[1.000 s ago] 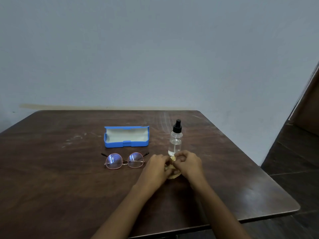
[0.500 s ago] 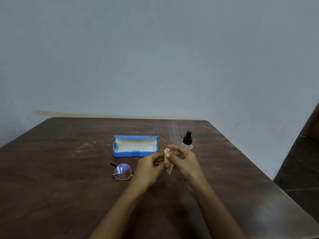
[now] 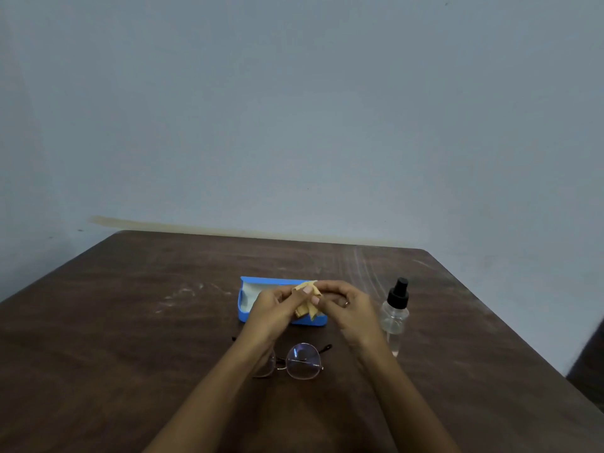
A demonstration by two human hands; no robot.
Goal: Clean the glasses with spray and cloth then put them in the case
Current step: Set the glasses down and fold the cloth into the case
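Table (image 3: 114, 338) dark wood, scuffed | wall (image 3: 294, 109) blue-grey | left grip (image 3: 272, 310), right grip (image 3: 353, 311) pinch cloth (image 3: 305, 312)

Two hands (image 3: 273, 310) (image 3: 354, 313); one cloth (image 3: 303, 311), case (image 3: 243, 311), bottle (image 3: 394, 317), glasses (image 3: 303, 360).

A plain, sparsely furnished room, more like a home than a lab or shop, though which it is cannot be settled. A dark wooden desk (image 3: 130, 322), scuffed with whitish scratches (image 3: 359, 266), stands against a bare pale blue-grey painted wall (image 3: 294, 125) with a yellowish stain (image 3: 196, 225) above the desk's far edge. Dark floor (image 3: 588, 380) shows past its right edge. Personal things lie there: glasses (image 3: 302, 359), a blue case (image 3: 243, 313), a spray bottle (image 3: 394, 313).
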